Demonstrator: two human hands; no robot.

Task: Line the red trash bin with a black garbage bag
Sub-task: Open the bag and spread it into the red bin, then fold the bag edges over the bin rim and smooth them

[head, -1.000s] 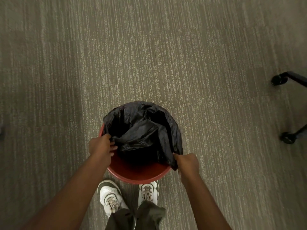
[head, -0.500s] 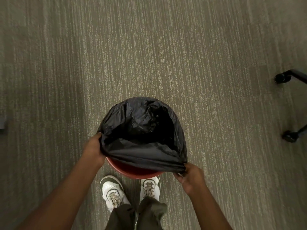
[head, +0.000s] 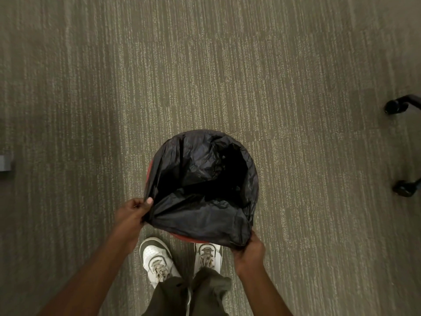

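The red trash bin (head: pixel 182 237) stands on the carpet just ahead of my feet; only slivers of its rim show at the near side and at the left. A black garbage bag (head: pixel 202 179) sits in it, its mouth spread wide and folded over most of the rim. My left hand (head: pixel 134 213) pinches the bag's edge at the bin's left side. My right hand (head: pixel 248 249) grips the bag's edge at the near right, pulled down over the rim. The bin's inside is hidden by the bag.
Grey striped carpet (head: pixel 205 65) surrounds the bin. Two black chair casters (head: pixel 395 107) (head: pixel 404 189) stand at the right edge. A small grey block (head: pixel 4 163) pokes in at the left edge. My white shoes (head: pixel 157 258) are right behind the bin.
The bag's near edge has been drawn outward and down over the near rim, covering almost all the red. Both hands moved toward me with the edge.
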